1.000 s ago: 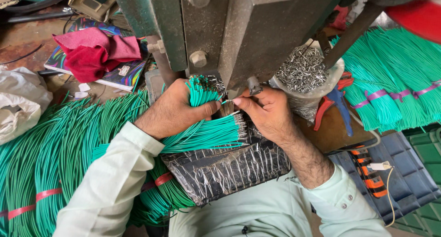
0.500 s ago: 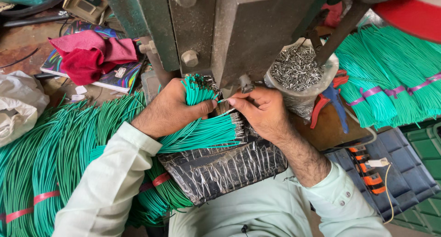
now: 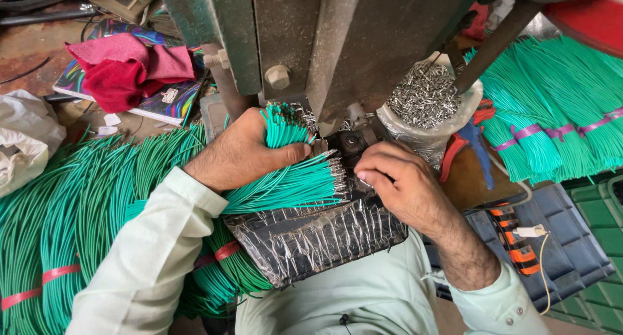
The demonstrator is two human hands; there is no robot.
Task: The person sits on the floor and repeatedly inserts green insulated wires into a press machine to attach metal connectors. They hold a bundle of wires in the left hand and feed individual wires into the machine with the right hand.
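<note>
- One big grey-green press fills the top of the view, a bag of metal terminals beside it.
- Heaps of green wire lie at the left, tied bundles at the right.
- Left hand grips a fanned wire bunch just under the press, fingers curled tight round it.
- Right hand, fingertips pressed together, looks to be pinching at the bunch's tipped ends; whether it holds a wire I cannot tell.
- Seems mid-crimping; feeding calls for steady aim.

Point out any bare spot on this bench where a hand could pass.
Bare bench shows only far left, between the red cloth and white bag. Around the left hand, right hand and press, wire bundles crowd everything.
</note>
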